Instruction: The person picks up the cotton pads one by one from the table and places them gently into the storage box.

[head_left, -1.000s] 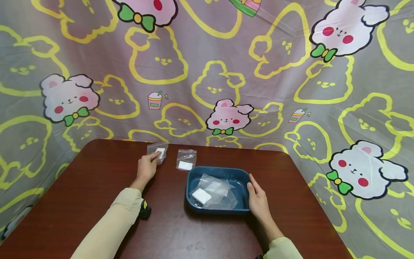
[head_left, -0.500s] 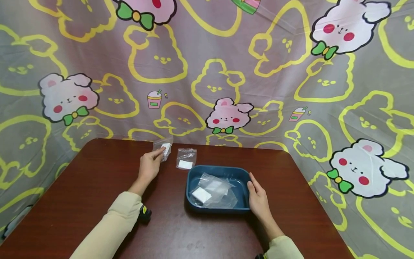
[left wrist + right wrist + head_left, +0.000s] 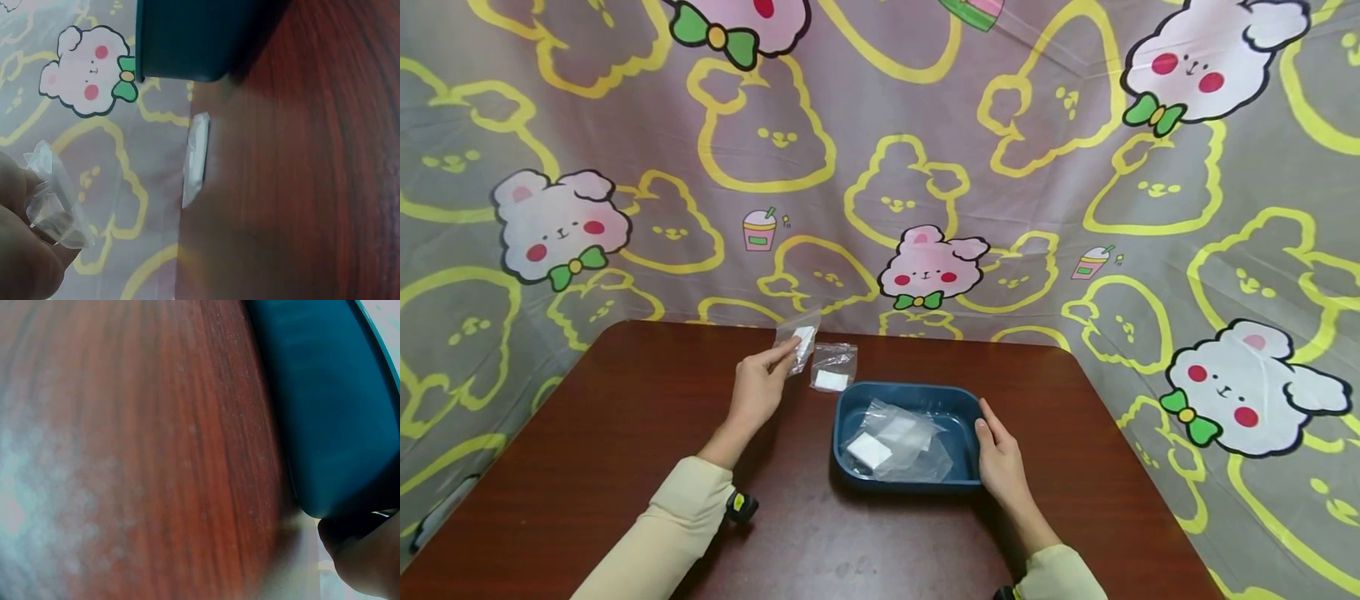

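Observation:
My left hand [image 3: 760, 387] pinches a small clear zip bag [image 3: 806, 337] with a flat white piece inside, at the back of the table. In the left wrist view, the crinkled bag [image 3: 59, 215] sticks out beyond the fingers. Just right of it a second zip bag [image 3: 833, 367] with a white piece lies on the table. A blue plastic box [image 3: 957, 417], open at the top, stands right of centre and contains several clear bags [image 3: 910, 450] with white pieces. My right hand [image 3: 1002, 462] grips its right side, thumb at the rim and fingers along the outer wall.
The dark red-brown wooden table [image 3: 827, 542] has rounded back corners. A patterned cloth [image 3: 820, 117] with cartoon rabbits hangs right behind it and at both sides. Black wrist cameras are strapped near both sleeves.
My left hand has moved to the right with the zip bag, which now overlaps the second bag's edge. The right hand and the box have stayed in place.

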`<state>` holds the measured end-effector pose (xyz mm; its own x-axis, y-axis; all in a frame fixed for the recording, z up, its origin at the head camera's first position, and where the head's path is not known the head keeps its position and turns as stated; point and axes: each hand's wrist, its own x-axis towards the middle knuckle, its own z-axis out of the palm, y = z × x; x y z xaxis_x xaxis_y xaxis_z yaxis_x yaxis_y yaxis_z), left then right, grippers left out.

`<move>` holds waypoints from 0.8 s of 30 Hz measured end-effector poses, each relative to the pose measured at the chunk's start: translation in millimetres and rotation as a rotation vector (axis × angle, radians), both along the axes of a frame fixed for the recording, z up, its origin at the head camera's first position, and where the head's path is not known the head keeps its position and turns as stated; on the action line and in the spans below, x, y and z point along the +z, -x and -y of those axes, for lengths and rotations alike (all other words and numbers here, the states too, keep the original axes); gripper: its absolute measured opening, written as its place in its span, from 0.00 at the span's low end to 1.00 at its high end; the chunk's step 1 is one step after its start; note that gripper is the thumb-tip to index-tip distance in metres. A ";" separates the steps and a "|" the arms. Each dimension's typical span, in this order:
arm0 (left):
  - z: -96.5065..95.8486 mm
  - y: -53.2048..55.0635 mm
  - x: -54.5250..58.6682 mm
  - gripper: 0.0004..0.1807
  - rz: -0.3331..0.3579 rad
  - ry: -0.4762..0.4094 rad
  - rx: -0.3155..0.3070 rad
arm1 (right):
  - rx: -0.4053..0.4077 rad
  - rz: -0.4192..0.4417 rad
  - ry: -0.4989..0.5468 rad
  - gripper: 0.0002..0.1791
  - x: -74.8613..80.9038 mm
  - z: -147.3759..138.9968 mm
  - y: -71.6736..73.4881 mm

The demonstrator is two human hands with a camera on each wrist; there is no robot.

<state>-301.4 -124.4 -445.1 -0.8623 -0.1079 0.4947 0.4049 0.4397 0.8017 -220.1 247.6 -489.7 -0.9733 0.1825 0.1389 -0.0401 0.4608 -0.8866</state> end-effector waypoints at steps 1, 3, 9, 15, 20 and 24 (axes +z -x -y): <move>-0.8 -0.9 0.8 0.15 0.000 -0.001 0.000 | 0.000 0.002 0.003 0.27 0.1 0.3 -0.1; -2.1 -3.2 3.0 0.15 0.001 -0.009 0.000 | 0.000 0.007 0.006 0.27 0.2 0.7 -0.2; -7.2 -12.8 9.9 0.15 -0.009 -0.047 -0.028 | -0.001 0.010 -0.002 0.27 1.6 1.3 -0.8; -16.1 -22.2 13.3 0.16 -0.052 -0.078 -0.113 | -0.001 0.006 -0.015 0.27 2.0 1.4 -1.3; -25.3 -29.4 15.9 0.17 -0.082 -0.088 -0.198 | 0.000 0.023 -0.021 0.28 1.6 1.5 -2.2; -34.1 -33.3 17.3 0.17 -0.097 -0.079 -0.237 | 0.001 0.025 -0.014 0.27 1.4 1.3 -1.8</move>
<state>-268.1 -90.3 -427.8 -0.8174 0.0499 0.5739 0.5654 0.2605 0.7826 -218.3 246.3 -488.3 -0.9768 0.1794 0.1169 -0.0184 0.4735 -0.8806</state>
